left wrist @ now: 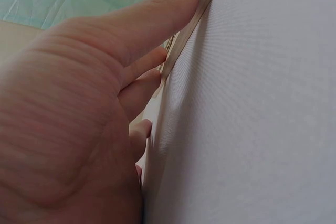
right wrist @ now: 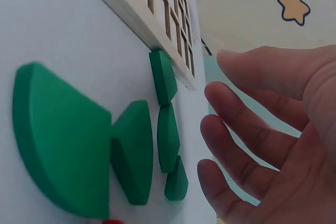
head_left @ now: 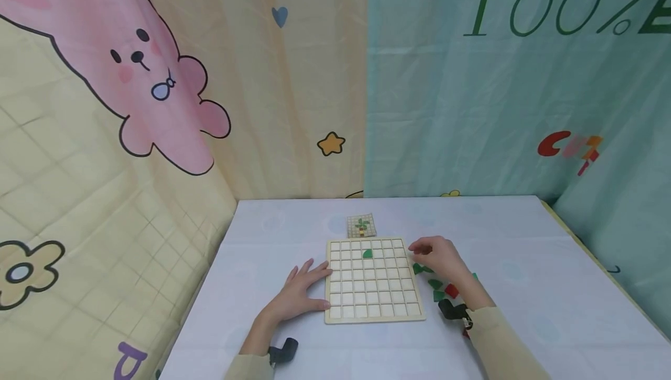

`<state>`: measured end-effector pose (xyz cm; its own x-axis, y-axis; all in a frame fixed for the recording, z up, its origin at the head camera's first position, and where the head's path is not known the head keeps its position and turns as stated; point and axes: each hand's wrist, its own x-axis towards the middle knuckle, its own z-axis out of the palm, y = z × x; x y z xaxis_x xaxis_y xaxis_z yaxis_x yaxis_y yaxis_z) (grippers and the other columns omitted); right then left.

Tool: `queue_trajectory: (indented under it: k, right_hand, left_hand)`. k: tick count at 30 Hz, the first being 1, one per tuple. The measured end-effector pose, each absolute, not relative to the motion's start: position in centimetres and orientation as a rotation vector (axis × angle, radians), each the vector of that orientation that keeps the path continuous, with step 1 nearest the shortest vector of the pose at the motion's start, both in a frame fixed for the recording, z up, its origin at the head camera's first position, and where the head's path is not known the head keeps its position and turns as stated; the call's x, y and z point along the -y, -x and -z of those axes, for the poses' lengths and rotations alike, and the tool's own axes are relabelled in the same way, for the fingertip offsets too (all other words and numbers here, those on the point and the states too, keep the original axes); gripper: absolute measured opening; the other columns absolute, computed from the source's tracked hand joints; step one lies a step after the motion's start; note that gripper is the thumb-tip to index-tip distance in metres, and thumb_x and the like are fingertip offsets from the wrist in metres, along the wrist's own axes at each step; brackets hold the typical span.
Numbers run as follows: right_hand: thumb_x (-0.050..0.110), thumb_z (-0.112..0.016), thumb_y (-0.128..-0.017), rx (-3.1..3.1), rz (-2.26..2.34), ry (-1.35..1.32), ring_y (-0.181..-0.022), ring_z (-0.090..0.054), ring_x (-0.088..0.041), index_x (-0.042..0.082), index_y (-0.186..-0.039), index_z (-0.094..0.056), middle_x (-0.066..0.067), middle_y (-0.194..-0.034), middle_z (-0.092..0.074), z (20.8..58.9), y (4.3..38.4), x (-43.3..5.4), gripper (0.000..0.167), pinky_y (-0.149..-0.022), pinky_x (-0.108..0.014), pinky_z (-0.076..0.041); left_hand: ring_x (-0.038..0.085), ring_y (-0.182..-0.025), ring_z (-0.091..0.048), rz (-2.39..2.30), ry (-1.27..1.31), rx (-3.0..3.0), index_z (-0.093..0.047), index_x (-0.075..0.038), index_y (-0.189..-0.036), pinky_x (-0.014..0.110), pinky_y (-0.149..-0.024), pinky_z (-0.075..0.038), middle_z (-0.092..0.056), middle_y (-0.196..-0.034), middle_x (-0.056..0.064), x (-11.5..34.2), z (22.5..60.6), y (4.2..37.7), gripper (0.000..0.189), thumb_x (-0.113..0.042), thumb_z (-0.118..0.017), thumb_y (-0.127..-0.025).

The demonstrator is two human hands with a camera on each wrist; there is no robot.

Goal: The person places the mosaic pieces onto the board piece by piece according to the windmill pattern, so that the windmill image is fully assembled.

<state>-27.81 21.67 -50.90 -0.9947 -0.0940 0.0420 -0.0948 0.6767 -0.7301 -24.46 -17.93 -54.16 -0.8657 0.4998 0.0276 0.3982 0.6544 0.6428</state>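
A pale wooden grid board (head_left: pixel 374 320) lies flat on the table, with one green piece (head_left: pixel 367 253) in a cell near its top. My left hand (head_left: pixel 296 295) is at the board's left edge, touching it with thumb and extended fingertips. Over the table just right of the board's upper right corner is my right hand (head_left: pixel 440 260). Its fingers (right wrist: pixel 231 108) are bent loosely, apart from the thumb, and nothing shows between them. Below it several loose green pieces (right wrist: pixel 65 140) lie on the cloth, some with a curved edge.
Behind the board lies a small card (head_left: pixel 362 225) printted with a grid and a green, yellow and red picture. A red piece (head_left: pixel 452 291) sits among the green ones, partly beside the right wrist's camera (head_left: pixel 452 309). Printed curtains (head_left: pixel 299 77) hang behind the white table (head_left: pixel 283 222).
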Motion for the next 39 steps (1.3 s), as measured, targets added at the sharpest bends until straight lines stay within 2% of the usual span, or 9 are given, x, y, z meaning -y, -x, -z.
queue_trajectory:
  k: [9, 15, 23, 28, 39]
  right_hand:
    - [0.011, -0.079, -0.086, 3.007, -1.212, -0.265, -0.095, -0.061, -0.019, 0.015, -0.111, -0.076, 0.003, -0.106, -0.069, 51.2, 27.9, -23.2, 0.026, -0.088, -0.043, -0.054]
    - [0.012, -0.083, -0.083, 3.027, -1.208, -0.324, -0.092, -0.059, -0.016, 0.020, -0.111, -0.075, 0.006, -0.104, -0.067, 51.8, 28.0, -23.6, 0.030, -0.082, -0.037, -0.053]
    - [0.009, -0.083, -0.082, 3.039, -1.204, -0.342, -0.090, -0.055, -0.019, 0.020, -0.102, -0.077, 0.005, -0.101, -0.064, 52.1, 27.7, -23.7, 0.023, -0.073, -0.033, -0.052]
    - [0.010, -0.083, -0.083, 3.037, -1.211, -0.358, -0.090, -0.053, -0.020, 0.022, -0.099, -0.078, 0.004, -0.100, -0.062, 52.4, 28.0, -23.7, 0.021, -0.071, -0.032, -0.051]
    - [0.009, -0.083, -0.083, 3.037, -1.135, -0.433, -0.087, -0.051, -0.020, 0.019, -0.094, -0.071, 0.004, -0.094, -0.060, 52.4, 28.3, -23.9, 0.019, -0.069, -0.033, -0.048]
  left_hand:
    - [0.032, -0.154, -0.007, -1.015, -0.761, -2.707, -0.053, -0.021, -0.148, 0.060, -0.120, 0.003, -0.035, -0.161, -0.004, 17.9, 53.9, 24.5, 0.081, -0.054, -0.080, -0.079]
    - [0.032, -0.154, -0.007, -1.015, -0.756, -2.702, -0.053, -0.022, -0.147, 0.060, -0.120, 0.004, -0.035, -0.161, -0.004, 18.0, 53.8, 24.3, 0.081, -0.055, -0.080, -0.079]
    - [0.031, -0.154, -0.006, -1.030, -0.754, -2.693, -0.051, -0.025, -0.148, 0.059, -0.120, 0.004, -0.034, -0.161, -0.005, 18.0, 54.7, 24.0, 0.082, -0.059, -0.078, -0.078]
    - [0.030, -0.154, -0.006, -1.025, -0.747, -2.706, -0.051, -0.025, -0.149, 0.058, -0.120, 0.005, -0.033, -0.161, -0.007, 18.2, 54.8, 24.0, 0.082, -0.059, -0.077, -0.079]
    - [0.029, -0.154, -0.007, -0.973, -0.766, -2.739, -0.050, -0.028, -0.149, 0.056, -0.121, 0.003, -0.032, -0.161, -0.009, 18.0, 54.5, 24.4, 0.082, -0.062, -0.076, -0.079]
